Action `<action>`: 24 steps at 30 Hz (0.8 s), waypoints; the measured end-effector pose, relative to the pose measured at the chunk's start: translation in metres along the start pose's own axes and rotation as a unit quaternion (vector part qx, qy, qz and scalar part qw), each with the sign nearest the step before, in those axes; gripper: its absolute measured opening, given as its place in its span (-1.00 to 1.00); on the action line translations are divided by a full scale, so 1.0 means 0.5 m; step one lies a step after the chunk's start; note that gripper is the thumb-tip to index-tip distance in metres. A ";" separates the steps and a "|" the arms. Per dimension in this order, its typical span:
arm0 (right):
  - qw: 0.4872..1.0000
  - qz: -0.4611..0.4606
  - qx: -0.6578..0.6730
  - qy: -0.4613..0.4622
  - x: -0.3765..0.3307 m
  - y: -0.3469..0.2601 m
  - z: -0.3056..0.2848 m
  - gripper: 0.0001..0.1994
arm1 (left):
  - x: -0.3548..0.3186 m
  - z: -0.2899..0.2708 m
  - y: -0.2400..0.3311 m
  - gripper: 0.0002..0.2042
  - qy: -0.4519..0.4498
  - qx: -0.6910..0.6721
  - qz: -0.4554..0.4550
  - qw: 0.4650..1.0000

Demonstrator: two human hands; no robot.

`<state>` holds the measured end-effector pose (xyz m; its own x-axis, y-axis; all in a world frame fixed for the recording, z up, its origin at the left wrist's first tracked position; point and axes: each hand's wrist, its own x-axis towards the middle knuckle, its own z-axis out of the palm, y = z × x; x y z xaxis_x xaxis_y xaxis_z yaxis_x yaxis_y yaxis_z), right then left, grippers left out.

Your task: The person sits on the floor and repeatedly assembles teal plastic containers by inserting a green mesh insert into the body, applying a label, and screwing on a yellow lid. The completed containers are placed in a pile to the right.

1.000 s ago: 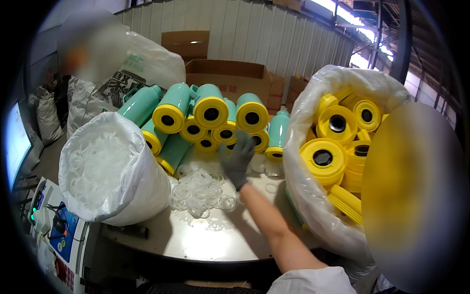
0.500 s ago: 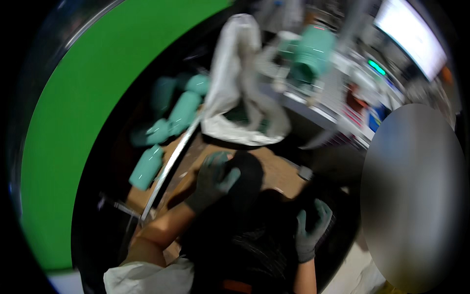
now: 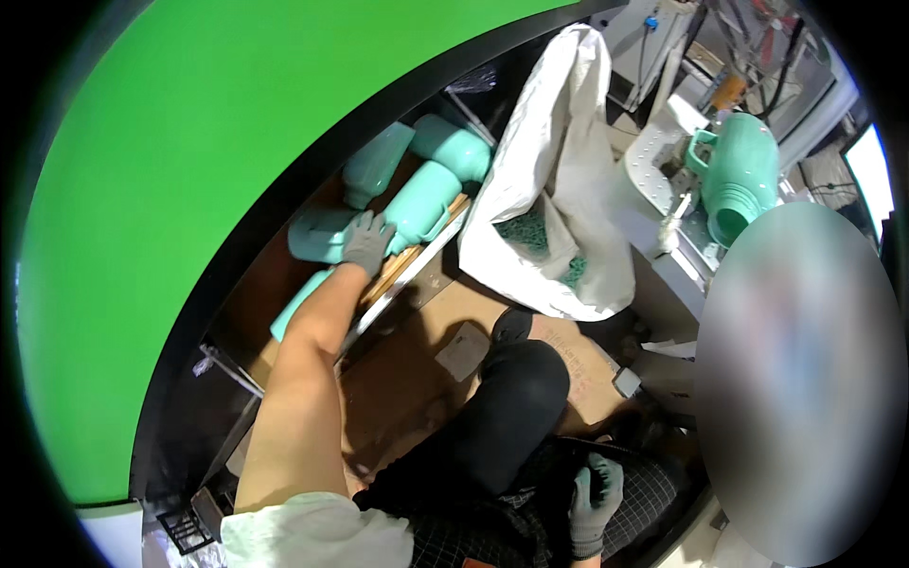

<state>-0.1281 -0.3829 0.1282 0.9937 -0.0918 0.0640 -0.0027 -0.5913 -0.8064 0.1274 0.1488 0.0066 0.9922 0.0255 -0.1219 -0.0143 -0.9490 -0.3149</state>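
Observation:
My left hand [image 3: 365, 242], in a grey glove, reaches forward to a cluster of teal plastic jugs [image 3: 421, 201] lying on their sides under a black rim. Its fingers lie over the side of one jug, next to a paler jug [image 3: 317, 237]. My bare left forearm stretches from the lower edge up to them. My right hand [image 3: 594, 492], also gloved in grey, rests low on dark checked cloth at my lap, fingers curled with nothing seen in them. My knee in black trousers [image 3: 511, 398] is bent between both hands.
A big green curved surface [image 3: 142, 189] fills the left. A white woven sack [image 3: 554, 161] holding teal scraps stands open ahead. Another teal jug [image 3: 743, 175] sits on a grey machine at upper right. Brown cardboard [image 3: 445, 312] covers the floor.
The view swung from a table of yellow and teal rolls down to the floor. My left hand has moved from near my lap out to the teal jugs.

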 end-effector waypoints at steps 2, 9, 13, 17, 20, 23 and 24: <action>0.999 -0.031 0.008 0.009 -0.002 -0.016 0.001 -0.84 | -0.003 0.002 -0.033 -0.31 -0.019 -0.030 -0.010 0.999; 0.986 0.007 0.162 0.044 0.008 -0.129 -0.022 -0.76 | -0.247 -0.425 0.086 -0.20 0.429 -0.247 0.145 0.857; 0.959 -0.253 0.049 0.116 0.077 -0.218 -0.048 0.12 | -0.341 -0.697 0.200 -0.19 0.352 -0.313 0.393 0.790; 0.968 -0.208 0.011 0.143 -0.030 -0.255 -0.069 0.13 | -0.365 -0.767 0.361 -0.13 0.166 -0.471 0.566 0.656; 0.981 -0.095 0.129 0.107 -0.206 -0.172 -0.085 -0.22 | -0.412 -0.719 0.487 -0.01 -0.049 -0.545 0.632 0.549; 0.967 0.026 0.144 0.209 -0.304 -0.169 -0.111 -0.56 | -0.476 -0.646 0.620 0.05 -0.145 -0.468 0.679 0.546; 0.963 -0.023 0.067 0.260 -0.297 -0.176 -0.151 -0.62 | -0.502 -0.646 0.648 0.02 -0.136 -0.428 0.692 0.565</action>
<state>-0.2839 -0.3775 0.2340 0.8017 -0.4772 0.3599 0.0896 -0.4993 -0.8618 -0.0864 -0.2666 0.2391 0.0464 -0.9905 0.1298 -0.5734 0.0800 0.8154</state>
